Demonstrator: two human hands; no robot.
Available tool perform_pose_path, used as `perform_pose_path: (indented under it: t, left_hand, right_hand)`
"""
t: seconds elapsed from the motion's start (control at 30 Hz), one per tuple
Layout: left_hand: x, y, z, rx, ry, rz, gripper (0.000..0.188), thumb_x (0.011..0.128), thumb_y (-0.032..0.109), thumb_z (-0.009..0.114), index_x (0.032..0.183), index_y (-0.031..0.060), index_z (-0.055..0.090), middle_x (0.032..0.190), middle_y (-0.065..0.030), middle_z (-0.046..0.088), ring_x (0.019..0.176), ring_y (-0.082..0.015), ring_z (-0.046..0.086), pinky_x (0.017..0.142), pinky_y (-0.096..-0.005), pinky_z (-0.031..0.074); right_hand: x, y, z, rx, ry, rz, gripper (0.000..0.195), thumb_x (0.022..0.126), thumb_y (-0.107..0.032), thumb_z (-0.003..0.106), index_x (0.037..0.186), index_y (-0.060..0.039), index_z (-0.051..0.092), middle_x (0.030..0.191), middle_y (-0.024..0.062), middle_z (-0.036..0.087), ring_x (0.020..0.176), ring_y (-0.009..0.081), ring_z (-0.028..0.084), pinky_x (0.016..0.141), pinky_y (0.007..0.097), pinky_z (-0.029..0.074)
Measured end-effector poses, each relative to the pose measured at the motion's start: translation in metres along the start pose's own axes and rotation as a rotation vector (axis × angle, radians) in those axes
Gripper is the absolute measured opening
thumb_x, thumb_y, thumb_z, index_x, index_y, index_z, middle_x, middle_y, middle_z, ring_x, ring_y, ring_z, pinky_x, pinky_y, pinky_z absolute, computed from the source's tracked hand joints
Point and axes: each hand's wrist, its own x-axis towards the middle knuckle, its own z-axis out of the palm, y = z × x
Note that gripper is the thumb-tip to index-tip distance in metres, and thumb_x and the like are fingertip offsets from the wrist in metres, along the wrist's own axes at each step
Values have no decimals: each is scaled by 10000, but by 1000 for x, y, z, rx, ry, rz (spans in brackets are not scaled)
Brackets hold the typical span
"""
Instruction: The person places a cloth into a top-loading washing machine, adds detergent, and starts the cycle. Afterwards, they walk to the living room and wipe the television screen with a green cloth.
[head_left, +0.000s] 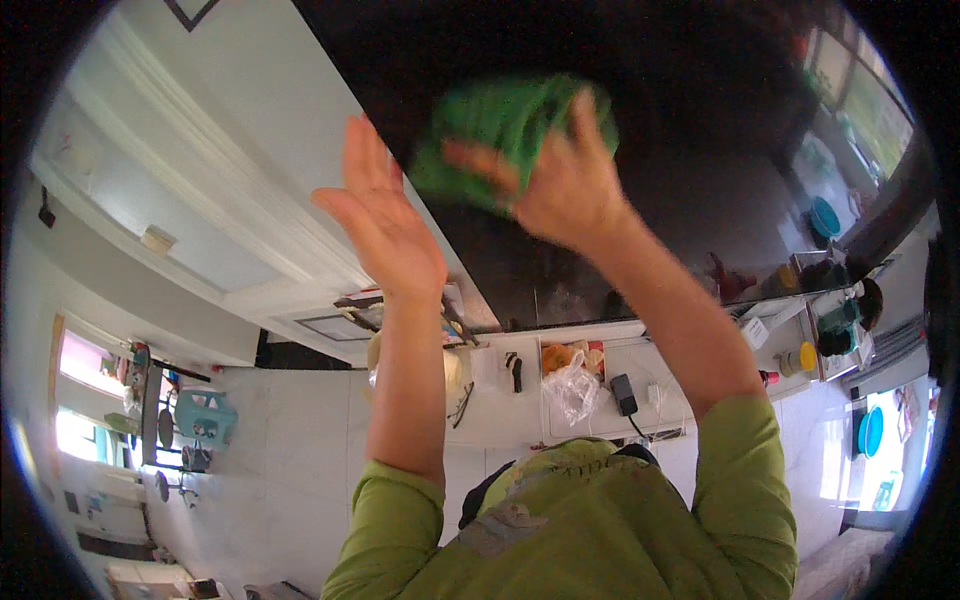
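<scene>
My right hand (570, 184) is spread over a green cloth (491, 112), pressing it against a glossy black panel (675, 135). Both the hand and the cloth are blurred. The panel mirrors parts of the room. My left hand (394, 217) is raised beside the panel's left edge, palm towards me and thumb apart from the fingers. Nothing lies in it. Whether its fingertips touch the panel's edge I cannot tell.
Below the panel, a white cabinet top (495, 427) carries a clear plastic bag (576, 390), a black adapter (622, 394), eyeglasses (461, 405) and a yellow-lidded jar (799, 358). Picture frames (360, 304) lean behind my left forearm. A light blue plastic stool (206, 416) stands farther left.
</scene>
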Motion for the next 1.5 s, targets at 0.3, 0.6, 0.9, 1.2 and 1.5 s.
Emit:
perform_pose_path:
  t: [0.3,0.6,0.9,1.2,1.5]
  left_hand:
    - [-2,-1,4,-33,14,2,901,928,692,119,1463,-19,257,1541,-184,218,1449,-311,128,1155,-453,11]
    - [-4,3,4,-66,-44,-32,912,909,721,145,1468,10,267,1545,-183,207,1453,-319,94,1157,-447,-5]
    - [0,3,-12,-73,-47,-78,953,886,752,162,1462,1,278,1523,-191,260,1439,-306,157,1154,-445,53]
    - [6,2,-11,-112,-28,-16,947,903,731,151,1434,-36,312,1466,-216,353,1394,-321,256,1138,-467,100]
    - [0,3,-6,-174,56,-68,967,876,765,145,1429,0,358,1455,-175,397,1398,-288,265,1142,-469,61]
  right_hand:
    - [42,18,-16,-59,297,297,587,775,-425,654,1335,-405,478,1187,100,541,1073,283,539,918,570,378]
    - [-173,-97,84,409,-805,-257,496,886,-113,465,1333,-324,517,1260,40,593,1202,211,535,1148,421,264]
    - [-46,-66,33,208,-75,87,597,845,-214,519,1383,-447,403,1062,15,638,928,151,615,1106,472,248]
    - [-15,-57,30,228,105,188,520,843,-292,543,1334,-456,487,1105,9,620,1037,182,579,1049,478,336]
    - [-244,-122,130,482,-1163,-326,309,879,-150,456,1114,-124,655,1039,66,681,1191,160,528,1143,303,248]
